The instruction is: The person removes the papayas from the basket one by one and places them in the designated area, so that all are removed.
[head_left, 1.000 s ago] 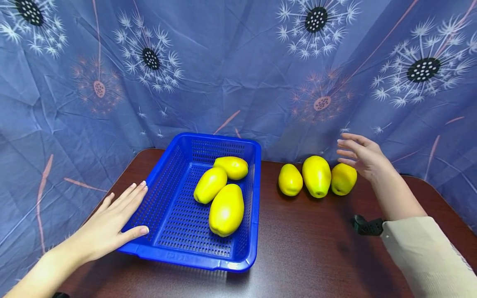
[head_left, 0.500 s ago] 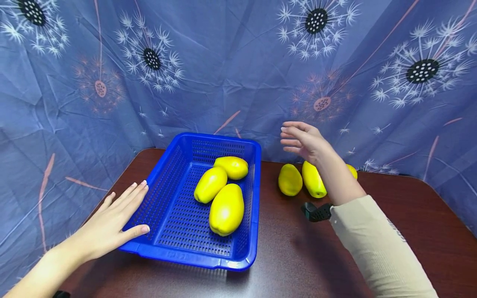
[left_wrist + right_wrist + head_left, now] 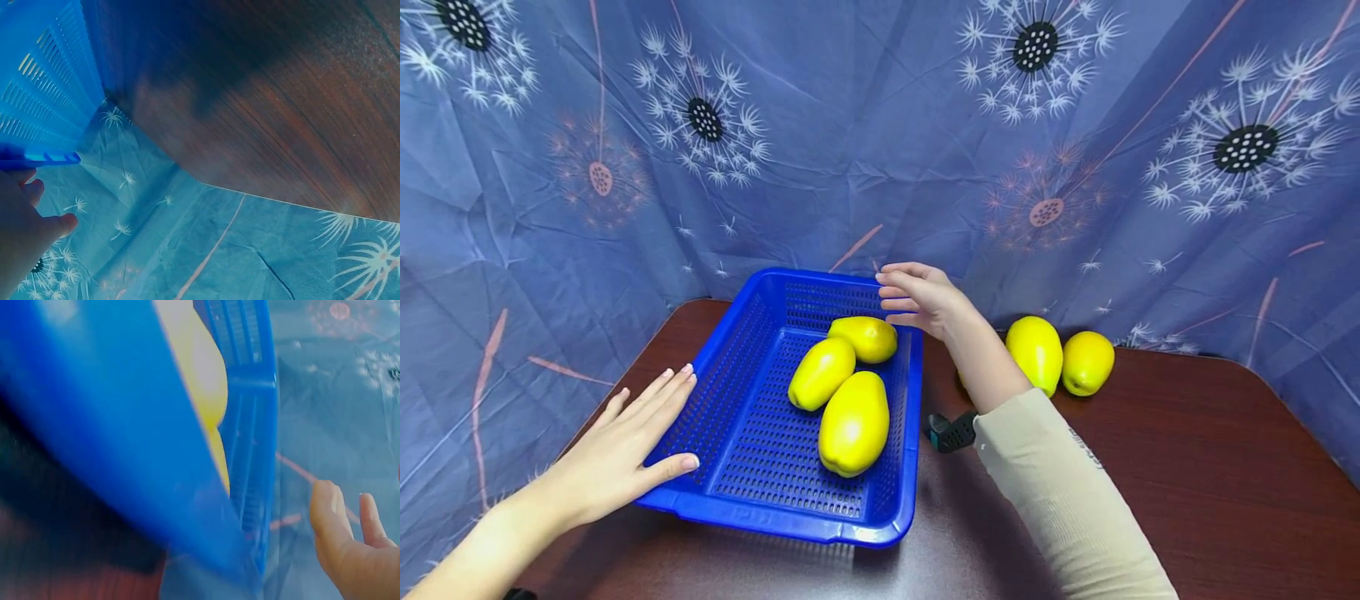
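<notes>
A blue perforated plastic basket (image 3: 775,523) stands on the table, holding three yellow oblong fruits that look like papayas (image 3: 853,425). Fingers spread, my left hand (image 3: 617,454) rests on the basket's left rim. Over the back right corner hovers my right hand (image 3: 921,300), with nothing in it and its fingers loosely extended. In the right wrist view the thumb and a finger of that hand (image 3: 353,550) appear beyond the basket wall (image 3: 144,444). Right of the basket are two more such fruits (image 3: 1034,354), and my right forearm mostly hides another.
The dark brown wooden table (image 3: 1187,467) reaches back to a blue curtain (image 3: 850,125) printed with dandelions. A small black device (image 3: 952,432) sits under my right wrist, beside the basket's right wall.
My right hand has swept left from above the rightmost loose fruit to the basket's back right corner, staying without anything in it. The left hand and the fruits have kept their places.
</notes>
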